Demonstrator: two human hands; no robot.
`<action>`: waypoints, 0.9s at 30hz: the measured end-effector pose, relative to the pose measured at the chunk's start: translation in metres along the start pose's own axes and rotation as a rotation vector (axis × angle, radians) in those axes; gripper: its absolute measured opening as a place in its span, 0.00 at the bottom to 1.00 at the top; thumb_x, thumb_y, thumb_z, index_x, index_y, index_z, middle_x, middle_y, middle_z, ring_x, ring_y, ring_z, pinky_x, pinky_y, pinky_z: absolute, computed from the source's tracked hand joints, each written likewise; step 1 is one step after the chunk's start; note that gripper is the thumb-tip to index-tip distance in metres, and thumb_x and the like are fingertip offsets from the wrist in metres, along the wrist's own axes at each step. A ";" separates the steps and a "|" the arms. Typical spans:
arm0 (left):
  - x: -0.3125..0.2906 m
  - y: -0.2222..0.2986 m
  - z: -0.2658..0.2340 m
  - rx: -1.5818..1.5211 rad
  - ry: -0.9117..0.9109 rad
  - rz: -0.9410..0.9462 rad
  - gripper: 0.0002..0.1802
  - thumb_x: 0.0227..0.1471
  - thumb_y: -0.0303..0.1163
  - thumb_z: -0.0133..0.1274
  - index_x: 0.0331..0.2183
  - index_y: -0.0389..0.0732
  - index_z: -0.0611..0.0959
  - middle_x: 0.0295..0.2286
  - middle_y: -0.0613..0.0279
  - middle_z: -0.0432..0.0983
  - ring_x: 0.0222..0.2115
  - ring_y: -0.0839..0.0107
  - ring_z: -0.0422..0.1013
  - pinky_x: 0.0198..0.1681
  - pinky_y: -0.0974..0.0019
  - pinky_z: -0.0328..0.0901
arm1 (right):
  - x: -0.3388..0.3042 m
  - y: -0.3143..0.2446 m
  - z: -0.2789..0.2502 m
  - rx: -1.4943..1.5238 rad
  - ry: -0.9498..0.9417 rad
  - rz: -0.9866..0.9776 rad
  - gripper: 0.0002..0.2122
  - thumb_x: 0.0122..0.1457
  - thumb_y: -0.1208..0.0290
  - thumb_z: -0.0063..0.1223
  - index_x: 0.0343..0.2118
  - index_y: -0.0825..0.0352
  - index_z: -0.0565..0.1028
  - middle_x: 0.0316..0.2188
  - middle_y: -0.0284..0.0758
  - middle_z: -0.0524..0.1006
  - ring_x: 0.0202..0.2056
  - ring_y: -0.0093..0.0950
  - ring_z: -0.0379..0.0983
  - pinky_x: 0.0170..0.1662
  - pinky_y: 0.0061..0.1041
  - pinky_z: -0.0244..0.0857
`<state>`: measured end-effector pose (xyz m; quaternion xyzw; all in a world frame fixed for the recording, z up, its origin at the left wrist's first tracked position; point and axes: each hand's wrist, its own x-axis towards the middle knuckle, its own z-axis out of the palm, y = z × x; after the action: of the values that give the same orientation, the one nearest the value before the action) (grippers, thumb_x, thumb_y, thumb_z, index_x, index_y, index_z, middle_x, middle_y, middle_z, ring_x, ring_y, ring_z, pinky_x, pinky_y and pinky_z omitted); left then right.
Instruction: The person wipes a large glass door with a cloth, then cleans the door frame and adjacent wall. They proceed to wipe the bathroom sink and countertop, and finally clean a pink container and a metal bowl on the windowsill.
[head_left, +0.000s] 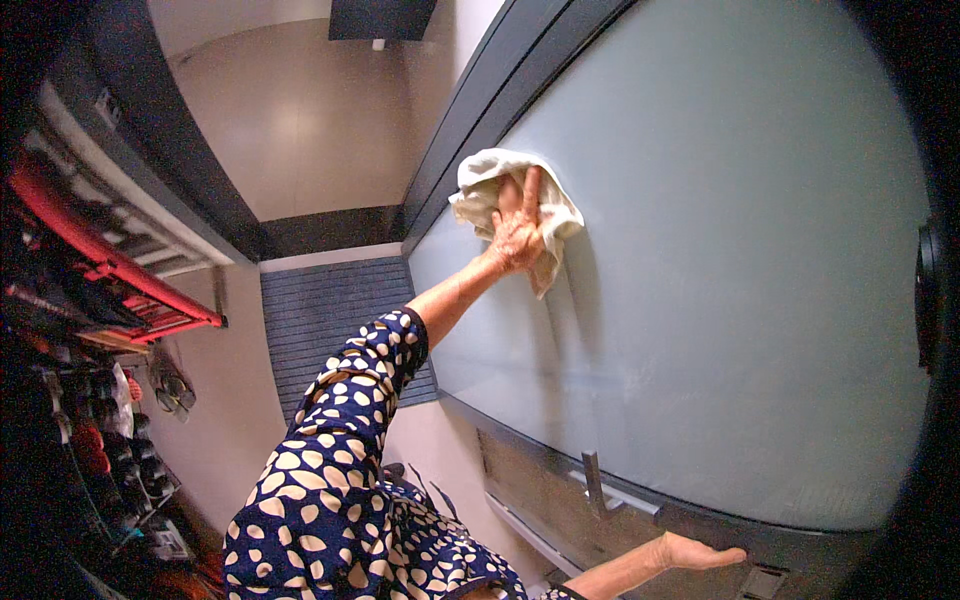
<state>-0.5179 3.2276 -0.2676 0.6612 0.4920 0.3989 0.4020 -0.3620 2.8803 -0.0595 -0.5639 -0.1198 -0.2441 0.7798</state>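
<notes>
A pale cream cloth lies bunched against the frosted grey-green glass of a dark-framed door, near the frame's upper left side. My left hand holds the cloth to the glass, fingers spread over its folds. Past the lower edge of the door is my right hand, with its fingers stretched out beside the dark frame. I see no object in it; whether it touches the frame I cannot tell.
A metal lever handle sticks out from the door's edge. On the floor lies a ribbed dark mat. To the left stand a red-edged shelf and a rack with several dark items. A round black fitting is at the far right.
</notes>
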 end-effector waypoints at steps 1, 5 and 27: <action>0.008 -0.005 0.009 0.193 -0.105 -0.016 0.49 0.46 0.54 0.47 0.60 0.54 0.38 0.58 0.41 0.26 0.59 0.41 0.31 0.55 0.36 0.36 | 0.006 0.010 -0.016 -0.016 0.004 0.010 0.28 0.59 0.50 0.33 0.53 0.71 0.59 0.54 0.44 0.60 0.52 0.41 0.59 0.56 0.41 0.53; 0.012 -0.071 0.048 -0.142 0.254 -0.103 0.52 0.44 0.57 0.48 0.60 0.48 0.39 0.59 0.42 0.31 0.59 0.44 0.35 0.59 0.55 0.41 | 0.001 0.023 -0.056 -0.070 0.103 0.027 0.28 0.58 0.50 0.34 0.53 0.70 0.59 0.54 0.44 0.60 0.51 0.40 0.62 0.55 0.41 0.54; -0.062 0.053 0.047 -0.159 0.085 0.461 0.43 0.38 0.35 0.53 0.57 0.43 0.56 0.56 0.36 0.36 0.56 0.38 0.35 0.56 0.41 0.35 | -0.064 0.106 0.053 -0.097 -0.339 -0.032 0.29 0.61 0.54 0.29 0.57 0.75 0.51 0.61 0.48 0.44 0.62 0.37 0.39 0.63 0.35 0.30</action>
<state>-0.4695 3.1508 -0.2439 0.7048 0.3118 0.5449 0.3302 -0.3570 2.9714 -0.1579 -0.6319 -0.2467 -0.1633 0.7164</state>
